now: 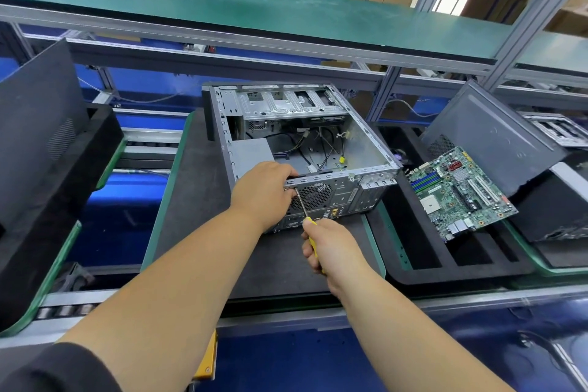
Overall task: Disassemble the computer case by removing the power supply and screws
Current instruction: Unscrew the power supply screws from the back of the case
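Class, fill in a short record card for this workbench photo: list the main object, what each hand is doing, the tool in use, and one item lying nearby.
Main object: open computer case, side panel off, loose cables inside
Left hand: grips the top rear edge of the case
Right hand: grips a yellow-handled screwdriver
Tool tip: at the rear panel, beside the fan grille
Nearby: green circuit board on the black tray to the right

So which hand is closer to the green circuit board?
The right hand. It grips the yellow screwdriver in front of the computer case, left of the circuit board. The left hand holds the case's back edge, further left.
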### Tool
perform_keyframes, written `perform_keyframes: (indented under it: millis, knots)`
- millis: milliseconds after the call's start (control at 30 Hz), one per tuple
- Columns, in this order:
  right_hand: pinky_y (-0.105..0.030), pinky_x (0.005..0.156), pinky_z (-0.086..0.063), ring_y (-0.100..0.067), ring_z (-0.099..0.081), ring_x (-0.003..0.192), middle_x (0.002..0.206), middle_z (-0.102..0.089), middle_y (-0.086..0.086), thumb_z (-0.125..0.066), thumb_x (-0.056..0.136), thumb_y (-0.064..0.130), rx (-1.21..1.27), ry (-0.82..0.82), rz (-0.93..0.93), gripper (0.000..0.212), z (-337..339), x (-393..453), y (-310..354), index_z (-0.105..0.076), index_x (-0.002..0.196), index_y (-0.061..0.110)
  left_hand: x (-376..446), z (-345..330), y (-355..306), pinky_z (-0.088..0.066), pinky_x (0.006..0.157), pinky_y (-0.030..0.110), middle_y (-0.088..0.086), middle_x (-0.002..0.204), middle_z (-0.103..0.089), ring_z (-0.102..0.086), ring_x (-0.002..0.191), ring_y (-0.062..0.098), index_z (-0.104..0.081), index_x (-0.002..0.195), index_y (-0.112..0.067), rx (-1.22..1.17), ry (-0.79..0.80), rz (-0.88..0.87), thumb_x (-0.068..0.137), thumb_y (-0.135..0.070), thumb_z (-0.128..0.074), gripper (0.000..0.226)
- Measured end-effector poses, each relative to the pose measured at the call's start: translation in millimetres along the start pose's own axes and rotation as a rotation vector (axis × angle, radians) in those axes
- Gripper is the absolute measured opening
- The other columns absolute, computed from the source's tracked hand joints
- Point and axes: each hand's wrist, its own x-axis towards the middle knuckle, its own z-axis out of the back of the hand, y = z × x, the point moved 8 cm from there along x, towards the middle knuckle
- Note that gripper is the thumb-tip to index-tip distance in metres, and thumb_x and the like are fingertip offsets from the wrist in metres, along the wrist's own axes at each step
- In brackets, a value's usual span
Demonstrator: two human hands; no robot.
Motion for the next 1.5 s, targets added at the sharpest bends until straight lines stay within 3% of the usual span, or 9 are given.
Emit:
perform_keyframes:
  millis: [200,433,567,767,967,1133,1300,1400,1500]
  knots:
    - [-0.031,0.052,-0.032,-0.022,-0.051,0.066,0.075,-0.055,-0.002,-0.049,0.099,0.034,-0.659,-0.196,0.266,0.029,11.4,-10.0,31.0,-0.04,0.077,0.017,0.4,-0.7,0.2,-0.047,0.088,0.032,-0.01,0.117,-0.062,-0.051,0.114,0.013,-0.06,0.121,-0.032,0.011,0.004,0.0,0.09,-0.034,-0.064,0.032]
    - [-0.03,0.061,-0.034,-0.029,-0.062,0.092,0.099,-0.064,-0.006,-0.045,0.101,0.027,-1.058,-0.329,0.441,0.017,-0.4,-20.0,51.3,-0.032,0.096,0.019,0.9,-1.6,1.8,-0.044,0.085,0.03,-0.012,0.116,-0.062,-0.051,0.114,0.013,-0.061,0.119,-0.033,0.001,-0.006,0.011,0.089,-0.035,-0.064,0.031]
    - [-0.031,0.055,-0.031,-0.023,-0.052,0.071,0.084,-0.058,-0.002,-0.05,0.098,0.042,-0.779,-0.191,0.257,0.032,11.7,-10.0,40.3,-0.044,0.079,0.016,1.0,-1.4,2.0,-0.042,0.083,0.029,-0.012,0.115,-0.062,-0.051,0.112,0.012,-0.062,0.118,-0.033,-0.004,-0.017,0.01,0.088,-0.034,-0.065,0.03]
    - [-0.02,0.044,-0.037,-0.01,-0.042,0.042,0.074,-0.068,-0.012,-0.049,0.102,0.021,0.392,0.156,-0.172,0.024,3.2,-11.1,6.0,-0.06,0.087,0.005,1.4,-2.0,3.4,-0.043,0.083,0.029,-0.012,0.116,-0.062,-0.052,0.114,0.013,-0.062,0.118,-0.034,0.002,-0.031,0.026,0.088,-0.035,-0.065,0.031]
    - [-0.017,0.033,-0.019,-0.006,-0.022,0.032,0.055,-0.044,-0.002,-0.044,0.103,0.025,0.522,0.266,-0.244,0.029,-16.6,-17.7,-0.6,-0.05,0.079,0.009,2.8,-1.9,2.9,-0.042,0.08,0.029,-0.012,0.115,-0.062,-0.051,0.114,0.013,-0.062,0.117,-0.034,0.017,-0.027,0.011,0.088,-0.036,-0.065,0.03]
    - [-0.022,0.041,-0.02,-0.011,-0.026,0.037,0.057,-0.043,-0.003,-0.038,0.106,0.027,0.074,0.084,-0.104,0.029,-9.5,-14.3,7.3,-0.045,0.081,0.012,2.8,-1.6,3.2,-0.045,0.081,0.031,-0.012,0.115,-0.062,-0.051,0.113,0.013,-0.062,0.117,-0.035,0.013,-0.022,0.014,0.088,-0.036,-0.064,0.029]
    - [-0.03,0.063,-0.034,-0.026,-0.051,0.079,0.094,-0.058,-0.01,-0.039,0.104,0.028,-0.739,-0.123,0.163,0.021,3.2,-14.0,39.2,-0.047,0.094,0.011,2.6,-1.1,1.9,-0.044,0.08,0.031,-0.011,0.114,-0.063,-0.051,0.112,0.014,-0.062,0.117,-0.033,0.002,-0.017,0.004,0.088,-0.035,-0.065,0.029]
    - [-0.031,0.069,-0.034,-0.031,-0.059,0.102,0.114,-0.064,-0.012,-0.042,0.103,0.024,-0.984,-0.219,0.248,0.018,1.6,-16.1,50.5,-0.047,0.111,0.009,2.7,-0.1,1.4,-0.042,0.078,0.03,-0.012,0.112,-0.063,-0.052,0.112,0.014,-0.063,0.116,-0.034,-0.01,-0.017,0.004,0.088,-0.034,-0.065,0.028]
    - [-0.031,0.068,-0.036,-0.029,-0.062,0.103,0.112,-0.065,-0.009,-0.044,0.101,0.02,-1.078,-0.269,0.289,0.012,-2.1,-20.1,52.3,-0.043,0.11,0.012,2.0,0.0,1.7,-0.042,0.08,0.03,-0.012,0.114,-0.063,-0.052,0.113,0.014,-0.063,0.116,-0.034,-0.015,-0.022,0.008,0.088,-0.034,-0.066,0.029]
